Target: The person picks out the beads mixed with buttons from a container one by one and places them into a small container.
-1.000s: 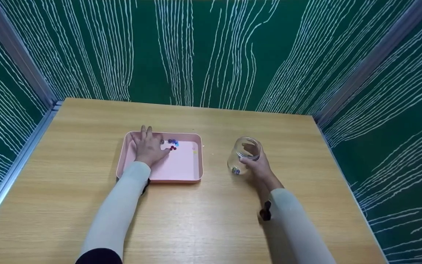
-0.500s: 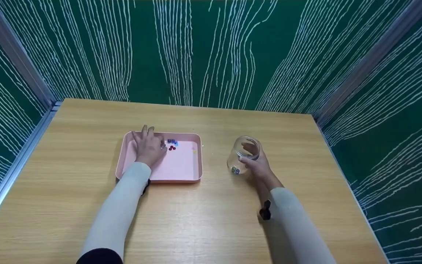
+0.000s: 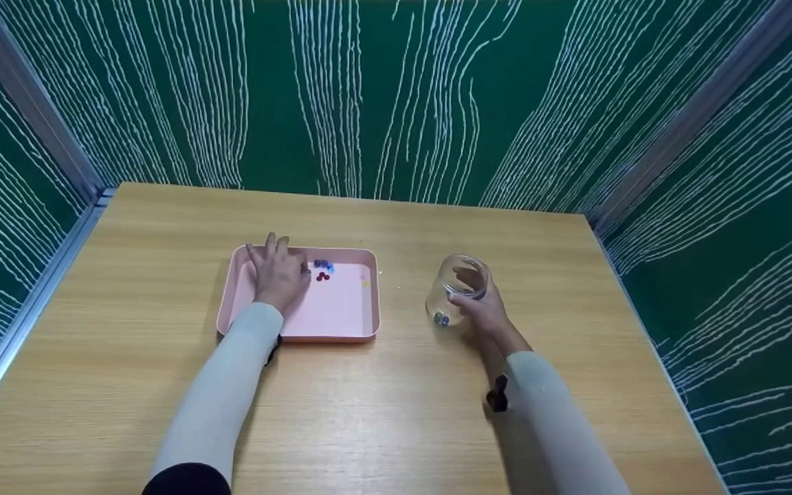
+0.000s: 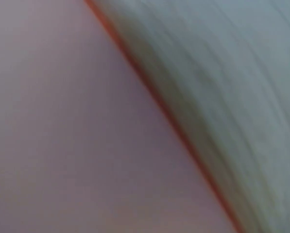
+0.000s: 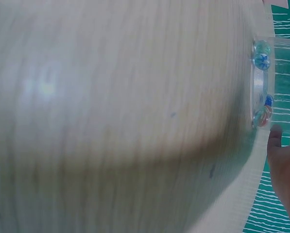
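My left hand [image 3: 279,278] is over the left part of the pink tray [image 3: 327,338]. Its thumb and index finger pinch a small dark marble [image 3: 306,271], mostly hidden by the fingers. Several blue marbles [image 3: 323,265] and small red beads [image 3: 322,277] lie in the tray just right of it. My right hand [image 3: 484,309] grips a clear glass jar [image 3: 447,292], which stands slightly tilted. At the jar's bottom are several glass marbles [image 3: 441,320], also visible as blue and green marbles [image 5: 262,60] in the right wrist view. The left wrist view is blurred, filled by tray and sleeve.
Tiny yellow and pink pieces [image 3: 364,281] lie near the tray's right wall. A few white specks [image 3: 380,273] dot the wooden table [image 3: 368,412] between tray and jar. Green walls with white lines [image 3: 396,103] enclose the table's back and sides.
The left thumb and index finger have closed on the dark marble, which lay loose beside the fingers a second ago. The right hand and jar have hardly moved.
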Demonstrator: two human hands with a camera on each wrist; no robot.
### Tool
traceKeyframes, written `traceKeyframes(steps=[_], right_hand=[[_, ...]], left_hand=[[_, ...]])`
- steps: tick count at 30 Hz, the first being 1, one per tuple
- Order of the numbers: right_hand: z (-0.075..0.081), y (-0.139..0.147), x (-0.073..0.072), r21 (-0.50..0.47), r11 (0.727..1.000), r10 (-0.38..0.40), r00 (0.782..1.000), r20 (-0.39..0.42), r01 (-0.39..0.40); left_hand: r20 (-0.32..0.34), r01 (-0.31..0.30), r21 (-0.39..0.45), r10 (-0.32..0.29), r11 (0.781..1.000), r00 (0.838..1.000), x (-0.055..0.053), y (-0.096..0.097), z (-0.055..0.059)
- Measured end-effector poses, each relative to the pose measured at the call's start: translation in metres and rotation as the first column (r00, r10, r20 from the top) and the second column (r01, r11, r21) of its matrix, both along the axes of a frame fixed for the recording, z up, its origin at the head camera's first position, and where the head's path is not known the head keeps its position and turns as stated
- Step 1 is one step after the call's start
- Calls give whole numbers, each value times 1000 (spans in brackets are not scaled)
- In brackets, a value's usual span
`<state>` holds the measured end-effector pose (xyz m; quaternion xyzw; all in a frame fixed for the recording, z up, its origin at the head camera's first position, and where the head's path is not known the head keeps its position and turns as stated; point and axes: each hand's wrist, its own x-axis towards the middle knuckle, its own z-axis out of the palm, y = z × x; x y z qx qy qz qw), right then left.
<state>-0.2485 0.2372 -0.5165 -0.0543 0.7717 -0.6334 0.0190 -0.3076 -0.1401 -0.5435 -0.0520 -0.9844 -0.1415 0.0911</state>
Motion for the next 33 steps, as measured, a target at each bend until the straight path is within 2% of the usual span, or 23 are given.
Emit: traceKeyframes(steps=[8,11,15,18,26,33], right_hand=[[-7,2,-5,-50,999,-9,1000,-24,7],[-15,5,-10,-39,999,-1,1000,-22,0],[-9,3,-7,-21,1000,21,1000,-9,-21],[-1,1,-2,-9,1000,25,1000,3,-25],[0,1,0,-13,1000,24,1000,-16,-25],[-1,0,-2,-26,999,23,1000,-18,-23]], left_hand=[[32,-27,31,26,999,999,0,2,1],[14,-24,35,24,999,1000,1,2,0],[-13,-16,46,16,999,1000,3,1,0],[5,-21,55,20,998,1000,4,1,1],[24,-40,94,38,995,999,6,2,3],[22,-52,189,48,981,999,9,0,3]])
